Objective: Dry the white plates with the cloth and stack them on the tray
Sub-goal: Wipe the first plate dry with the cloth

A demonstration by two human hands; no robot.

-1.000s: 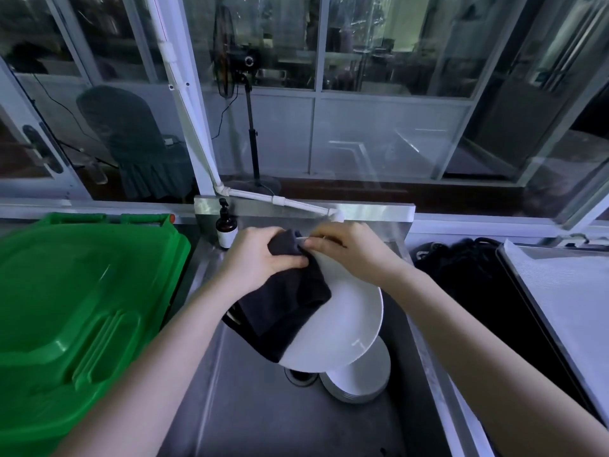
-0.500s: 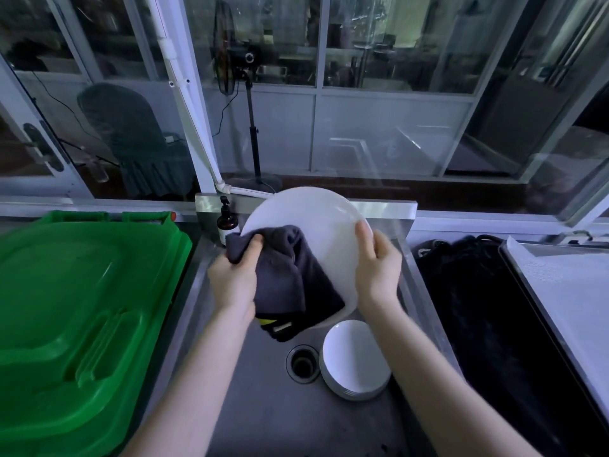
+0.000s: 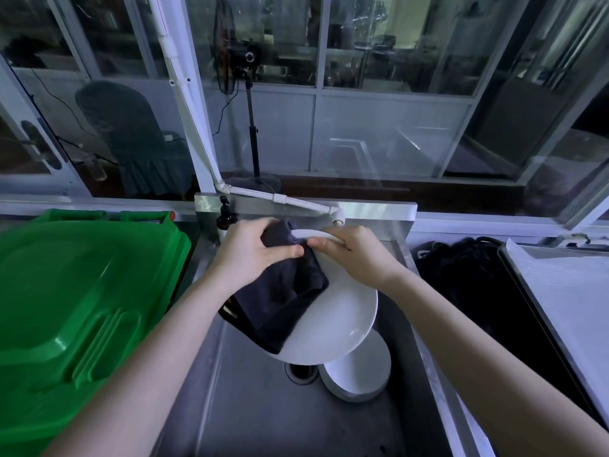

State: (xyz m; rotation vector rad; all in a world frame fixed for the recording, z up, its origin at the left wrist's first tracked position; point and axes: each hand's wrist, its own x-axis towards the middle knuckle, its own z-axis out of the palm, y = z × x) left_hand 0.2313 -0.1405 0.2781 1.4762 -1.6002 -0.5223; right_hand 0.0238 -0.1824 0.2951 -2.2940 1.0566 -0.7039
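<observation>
At the far left a green bin lid (image 3: 82, 308) is seen, lying shut just beside the steel sink (image 3: 250, 417). A dark cloth (image 3: 280, 298) is gripped by the left hand (image 3: 253, 255), whose fingers are curled round a bunch of it at the far rim of a white plate (image 3: 339, 324); the rest of the cloth is draped over the plate's left half. The plate is held tilted above the sink, and its far rim is pinched by the right hand (image 3: 352, 255), thumb laid on top. The plate is judged stiff, fairly light, breakable and slippery where wet, so it is best taken at the rim, with cloth under one grip. Below and to the right, a stack of white plates (image 3: 359, 374) is lying in the basin just beside the drain (image 3: 301, 371). Further right a dark bundle (image 3: 478, 291) is lying on the counter, and then the tray (image 3: 566, 308), lined in white, on which no plate can be seen. The counter is backed by glazed partitions, through which a dim room is seen.
</observation>
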